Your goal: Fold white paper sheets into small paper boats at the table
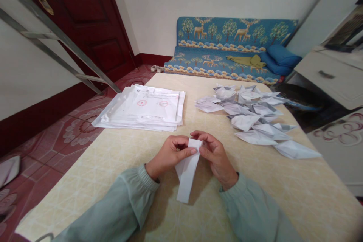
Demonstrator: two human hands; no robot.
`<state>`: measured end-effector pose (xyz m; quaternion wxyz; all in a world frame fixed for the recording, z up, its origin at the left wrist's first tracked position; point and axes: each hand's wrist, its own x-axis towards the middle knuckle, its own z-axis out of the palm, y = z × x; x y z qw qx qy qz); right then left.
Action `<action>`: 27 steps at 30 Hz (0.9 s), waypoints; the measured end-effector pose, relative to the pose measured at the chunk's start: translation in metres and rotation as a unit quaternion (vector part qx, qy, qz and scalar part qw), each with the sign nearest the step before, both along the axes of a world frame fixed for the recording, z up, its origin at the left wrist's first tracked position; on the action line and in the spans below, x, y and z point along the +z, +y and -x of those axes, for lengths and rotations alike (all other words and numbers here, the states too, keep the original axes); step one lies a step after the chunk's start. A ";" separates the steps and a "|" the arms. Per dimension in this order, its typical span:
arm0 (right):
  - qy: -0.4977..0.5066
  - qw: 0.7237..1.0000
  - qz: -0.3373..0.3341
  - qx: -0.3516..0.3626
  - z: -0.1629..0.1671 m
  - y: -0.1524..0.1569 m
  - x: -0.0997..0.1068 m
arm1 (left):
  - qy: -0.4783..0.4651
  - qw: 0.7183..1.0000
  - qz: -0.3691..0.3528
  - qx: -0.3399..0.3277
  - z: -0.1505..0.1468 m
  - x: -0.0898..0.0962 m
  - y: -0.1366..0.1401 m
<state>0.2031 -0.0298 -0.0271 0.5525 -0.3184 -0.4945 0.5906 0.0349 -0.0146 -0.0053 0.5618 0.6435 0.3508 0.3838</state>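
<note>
A folded strip of white paper [188, 176] is held between my two hands above the table, its long end hanging down toward me. My left hand [176, 152] pinches it near the top, with the thumb lying across its front. On the other side my right hand [211, 153] grips the upper right edge between thumb and bent fingers. Some of the fingertips are hidden behind the paper. To the right lie several folded paper boats [256, 132], bunched together. Beyond my left hand is a stack of paper sheets [153, 106]; the top one carries red round stamps.
The table [119, 181] has a pale yellow patterned cover. Past its far edge stands a blue sofa [221, 41] with a tree and deer print. A metal ladder [65, 53] leans at the left by a dark red door [85, 15]. White drawers [331, 75] stand at the right.
</note>
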 end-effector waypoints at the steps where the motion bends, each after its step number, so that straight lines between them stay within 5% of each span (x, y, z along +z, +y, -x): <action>1: 0.000 1.000 -0.001 -0.014 -0.001 0.001 -0.001 | -0.004 1.000 0.007 0.002 0.000 0.000 0.000; 11: -0.047 0.997 0.038 -0.054 -0.005 0.001 -0.003 | -0.079 0.989 0.125 -0.001 0.001 -0.002 0.001; 21: -0.084 0.995 0.045 -0.031 -0.004 0.000 0.001 | 0.018 0.998 0.037 -0.046 0.016 0.006 0.013; 27: -0.080 0.995 0.045 -0.025 -0.001 0.000 0.002 | -0.080 0.988 0.135 0.011 0.006 0.006 0.006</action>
